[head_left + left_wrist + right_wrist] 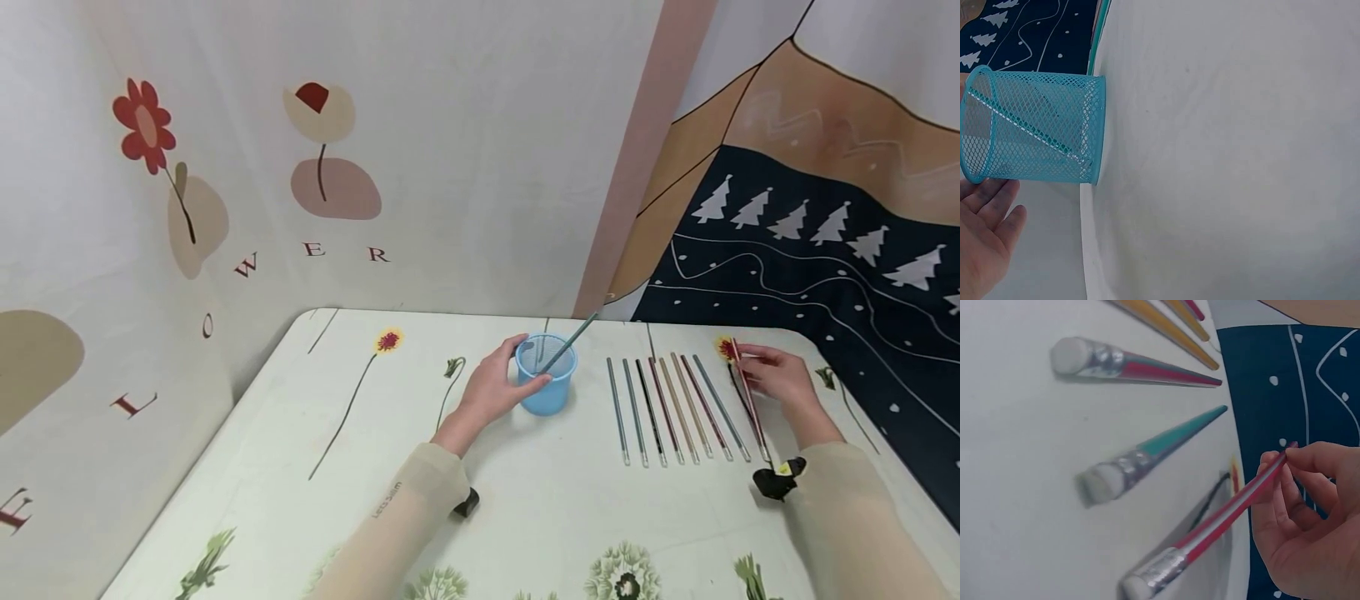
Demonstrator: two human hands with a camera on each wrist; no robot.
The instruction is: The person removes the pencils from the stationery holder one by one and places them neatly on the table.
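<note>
My left hand holds a blue mesh pencil cup, the thumb on its front and the fingers by the rim. In the left wrist view the cup appears sideways, a green pencil leaning inside it. That pencil sticks out over the rim to the right. My right hand pinches a red pencil near its unsharpened end. In the right wrist view the silver ferrule and eraser of this red pencil point toward the near side, low over the table.
Several pencils, among them a teal pencil, lie in a row between my hands, erasers toward me. Black objects lie near each forearm, one by the right sleeve. A patterned cloth hangs behind the white, flower-printed table.
</note>
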